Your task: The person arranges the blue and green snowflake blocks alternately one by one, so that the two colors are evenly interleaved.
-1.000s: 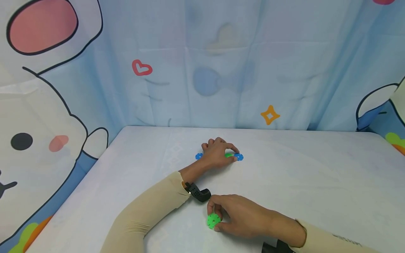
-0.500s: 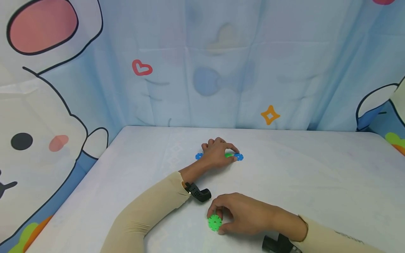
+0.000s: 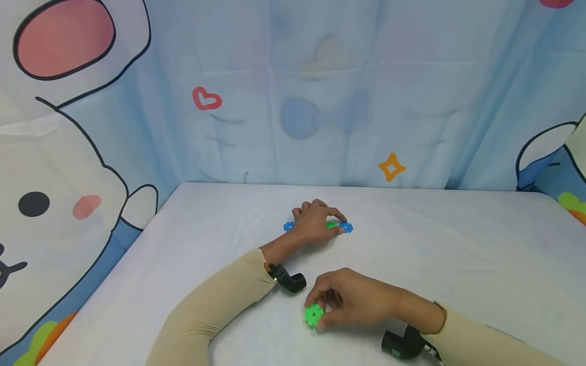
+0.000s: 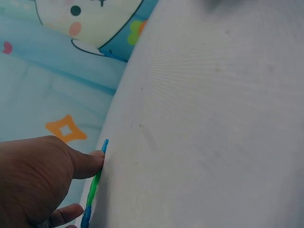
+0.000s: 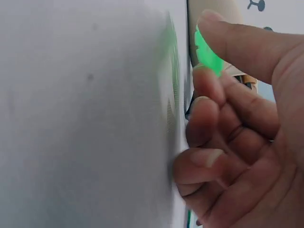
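Near the far middle of the table, my left hand (image 3: 313,223) pinches a notched blue disc (image 3: 346,227) between thumb and forefinger. A green disc (image 3: 331,224) sits against that blue one, partly under the hand. Past the other side of the hand, another blue disc (image 3: 289,226) shows. Edge-on in the left wrist view, blue and green (image 4: 93,186) pieces form one line beside the thumb. Closer to me, my right hand (image 3: 354,300) holds a separate green notched disc (image 3: 314,315) by its rim, face toward the head camera. The discs' middle stretch is hidden by the left hand.
A white cloth covers the table (image 3: 439,254). Its back edge meets a blue printed curtain (image 3: 320,127). Black wrist cameras sit on the left wrist (image 3: 289,279) and the right wrist (image 3: 403,345), the left one close to the right hand's fingers.
My right hand has moved slightly up and to the right in the head view, with the green disc turned to show its face. The left hand stays where it was.
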Motion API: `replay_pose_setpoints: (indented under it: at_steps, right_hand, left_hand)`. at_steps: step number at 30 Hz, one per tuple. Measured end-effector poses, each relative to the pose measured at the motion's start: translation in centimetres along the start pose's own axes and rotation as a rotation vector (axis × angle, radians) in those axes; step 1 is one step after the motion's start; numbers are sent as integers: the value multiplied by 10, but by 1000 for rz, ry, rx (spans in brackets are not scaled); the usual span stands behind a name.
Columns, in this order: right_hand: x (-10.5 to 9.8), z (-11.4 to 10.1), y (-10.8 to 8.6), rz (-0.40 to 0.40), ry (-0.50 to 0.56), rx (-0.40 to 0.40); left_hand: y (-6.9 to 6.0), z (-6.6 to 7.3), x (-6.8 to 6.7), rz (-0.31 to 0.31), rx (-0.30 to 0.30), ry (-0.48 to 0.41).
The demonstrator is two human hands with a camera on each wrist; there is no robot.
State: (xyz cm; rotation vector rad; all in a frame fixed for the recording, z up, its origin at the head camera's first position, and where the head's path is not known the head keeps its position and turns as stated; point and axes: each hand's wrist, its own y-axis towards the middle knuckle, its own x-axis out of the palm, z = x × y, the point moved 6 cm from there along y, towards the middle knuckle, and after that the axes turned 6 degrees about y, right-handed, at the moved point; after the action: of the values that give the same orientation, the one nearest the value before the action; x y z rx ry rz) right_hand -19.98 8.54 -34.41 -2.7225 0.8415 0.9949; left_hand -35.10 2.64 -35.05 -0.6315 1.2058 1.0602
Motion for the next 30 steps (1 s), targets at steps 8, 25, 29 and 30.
replay_pose_setpoints:
  at_steps: [8, 25, 29, 30]
  right_hand:
    - [-19, 0, -2, 145, 12, -47]
    - [-134, 75, -25, 584, -169, 327]
    - [-148, 102, -28, 593, -139, 417]
    - [-149, 106, -28, 581, -128, 426]
  left_hand:
    - [0, 2, 0, 8, 9, 6]
    - [3, 4, -1, -2, -2, 15]
    - [2, 3, 2, -9, -7, 8]
    - [2, 3, 3, -10, -4, 5]
